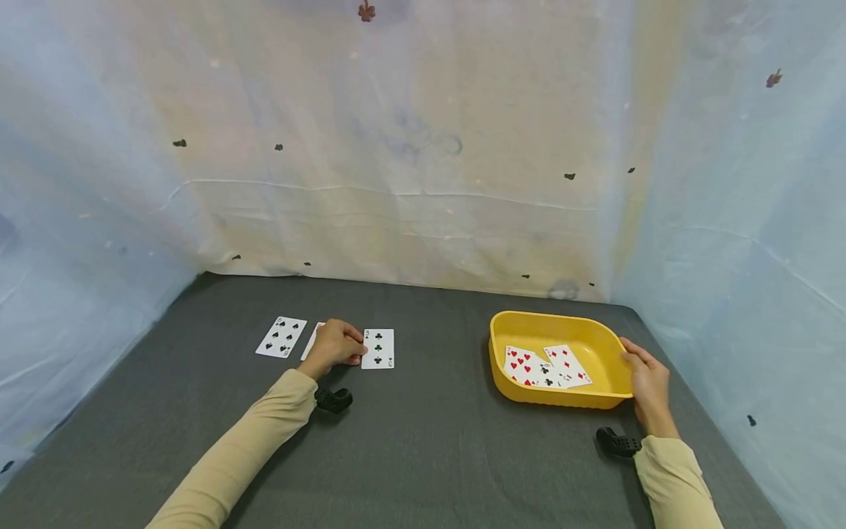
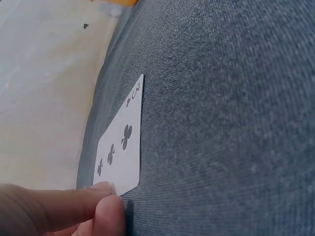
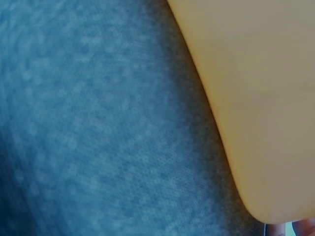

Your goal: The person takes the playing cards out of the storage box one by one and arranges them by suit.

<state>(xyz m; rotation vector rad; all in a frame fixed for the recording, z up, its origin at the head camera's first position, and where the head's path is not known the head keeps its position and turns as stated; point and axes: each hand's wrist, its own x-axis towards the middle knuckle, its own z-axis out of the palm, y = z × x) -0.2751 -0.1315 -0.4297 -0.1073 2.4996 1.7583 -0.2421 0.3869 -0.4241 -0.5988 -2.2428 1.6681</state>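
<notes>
The three of clubs [image 1: 378,347] lay face up and flat on the dark grey counter [image 1: 423,441]. It was a white card with three black club pips in a row along its length and a small index in the corner. My left hand [image 1: 333,344] rested at its near-left corner. This grip was narrow, with thumb and fingertip [image 2: 106,188] pinching that corner against the cloth.

On the far side of my left hand from the three of clubs lay two more cards. One was a black-suited card [image 1: 282,336] with many pips. The other was a partly hidden card [image 1: 313,339], mostly covered by my hand. Well to the right of the three of clubs stood the yellow tray [image 1: 522,324], with several red and black cards [image 1: 543,367] lying face up inside it. My right hand [image 1: 648,386] gripped the tray's right rim, fingers curled over the edge.

The head view showed the whole layout. The left wrist view alone showed the pinch on the corner and the pips up close. The right wrist view showed only the tray's outer wall [image 3: 256,98] against the cloth, with a fingertip barely visible at the bottom edge.
</notes>
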